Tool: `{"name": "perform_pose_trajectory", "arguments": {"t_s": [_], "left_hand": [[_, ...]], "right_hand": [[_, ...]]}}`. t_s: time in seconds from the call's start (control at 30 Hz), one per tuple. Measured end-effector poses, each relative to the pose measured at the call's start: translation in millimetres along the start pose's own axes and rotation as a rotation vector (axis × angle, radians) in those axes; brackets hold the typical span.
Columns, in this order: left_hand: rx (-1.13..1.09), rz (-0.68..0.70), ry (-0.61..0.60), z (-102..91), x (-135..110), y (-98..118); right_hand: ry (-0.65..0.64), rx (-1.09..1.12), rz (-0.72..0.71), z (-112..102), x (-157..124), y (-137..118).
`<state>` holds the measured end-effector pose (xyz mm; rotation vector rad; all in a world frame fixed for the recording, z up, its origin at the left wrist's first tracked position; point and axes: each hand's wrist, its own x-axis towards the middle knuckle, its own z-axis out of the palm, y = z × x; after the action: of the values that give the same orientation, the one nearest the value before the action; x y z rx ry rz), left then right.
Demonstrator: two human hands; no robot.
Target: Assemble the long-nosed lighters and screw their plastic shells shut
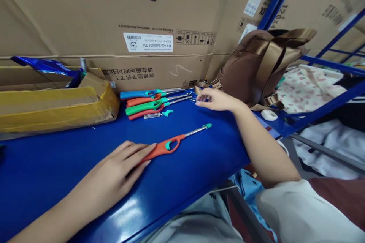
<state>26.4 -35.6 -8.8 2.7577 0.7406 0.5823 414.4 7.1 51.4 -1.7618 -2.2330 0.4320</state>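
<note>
My left hand [122, 167] is closed around the handle of an orange gas lighter [162, 149], which lies along the blue tabletop. This lighter has a teal trigger and a metal stem with a teal tip, pointing up and right. Farther back, my right hand [212, 100] has its fingers pinched together beside the stem ends of several lighters. A thin, pale bit shows at its fingertips, too small to name. In that row lie a blue lighter [137, 94], a green lighter [142, 108] and red-orange ones. Close by are a small clear part [152, 115] and a loose teal trigger [168, 113].
A taped cardboard box [57, 110] with a blue packet [48, 66] stands at the left. Large printed cartons [171, 11] rise behind the table. A brown backpack [251, 68] sits back right, near a white tape roll [268, 115] and blue shelf bars [327, 108].
</note>
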Motion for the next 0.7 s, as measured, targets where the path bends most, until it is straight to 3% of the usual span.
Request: {"name": "perform_pose_trajectory", "arguments": {"t_s": [0.13, 0.23, 0.7], "left_hand": [[0.039, -0.011, 0.01, -5.8, 2, -14], [0.052, -0.047, 0.03, -7.4, 4, -21], [0.055, -0.104, 0.087, -9.4, 4, -28]], "right_hand": [[-0.243, 0.115, -0.138, 7, -3, -12], [-0.345, 0.127, -0.194, 12, -2, -10], [-0.324, 0.057, -0.146, 10, -2, -2]]}}
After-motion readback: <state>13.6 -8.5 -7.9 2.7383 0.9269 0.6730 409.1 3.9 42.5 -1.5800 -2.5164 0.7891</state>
